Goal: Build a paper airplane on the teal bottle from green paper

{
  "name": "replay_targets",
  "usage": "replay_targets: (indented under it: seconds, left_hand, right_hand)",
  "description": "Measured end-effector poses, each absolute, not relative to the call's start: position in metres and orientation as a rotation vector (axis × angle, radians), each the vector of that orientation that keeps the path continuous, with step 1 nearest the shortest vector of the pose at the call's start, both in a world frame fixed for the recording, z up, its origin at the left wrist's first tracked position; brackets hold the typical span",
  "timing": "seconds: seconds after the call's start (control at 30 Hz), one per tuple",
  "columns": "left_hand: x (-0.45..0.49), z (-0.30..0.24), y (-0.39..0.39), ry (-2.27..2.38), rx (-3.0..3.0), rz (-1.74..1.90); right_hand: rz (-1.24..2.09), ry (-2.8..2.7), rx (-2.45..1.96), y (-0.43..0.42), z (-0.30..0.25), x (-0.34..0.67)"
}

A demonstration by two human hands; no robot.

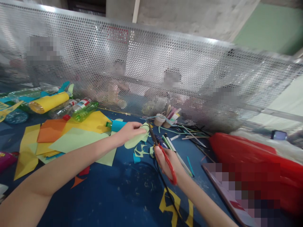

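Note:
Pinched in my left hand is a piece of light green paper with a rounded outline, held above the blue table. My right hand grips the red-handled scissors. Their dark blades point up and left and reach the right edge of the green paper; whether they are cutting into it is hard to tell. Just below lie curled green scraps and a small blue scrap. Behind my left hand lies a green bottle wrapped in blue paper.
Coloured sheets spread across the left, with plastic bottles behind them. Markers and cups of pens stand right of centre. A red bag lies at right. A perforated metal screen borders the back, people beyond it.

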State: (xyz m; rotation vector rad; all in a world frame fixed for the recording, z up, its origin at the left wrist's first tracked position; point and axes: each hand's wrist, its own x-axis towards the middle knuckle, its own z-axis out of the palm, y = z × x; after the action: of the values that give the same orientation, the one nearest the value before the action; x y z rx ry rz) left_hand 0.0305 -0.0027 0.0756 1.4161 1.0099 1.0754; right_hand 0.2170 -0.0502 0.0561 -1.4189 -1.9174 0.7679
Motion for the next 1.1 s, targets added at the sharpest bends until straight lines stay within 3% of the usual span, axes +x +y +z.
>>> replay_targets:
  seconds: [0.37, 0.6, 0.77, 0.83, 0.97, 1.1]
  left_hand:
    - [0.019, 0.072, 0.012, 0.976, 1.573, 1.064]
    - [0.024, 0.074, 0.0, 1.335, 1.883, 1.525]
    - [0.047, 0.072, -0.029, 0.982, 1.788, 0.835]
    - [0.056, 0.064, -0.033, 0.885, 1.632, 0.716]
    - [0.066, 0.046, -0.029, 0.881, 1.35, 0.765]
    - [0.066, 0.042, -0.026, 0.785, 1.163, 1.035]
  right_hand:
    - [0.825, -1.912, -1.48, -0.046, 0.054, 0.22]
    - [1.072, -1.736, -1.507, -0.042, 0.05, 0.22]
    - [1.139, -1.657, -1.4, -0.048, 0.056, 0.216]
    - [1.143, -1.635, -1.344, -0.05, 0.057, 0.215]
    - [1.128, -1.607, -1.244, -0.054, 0.054, 0.214]
    - [1.153, -1.568, -1.182, -0.056, 0.047, 0.211]
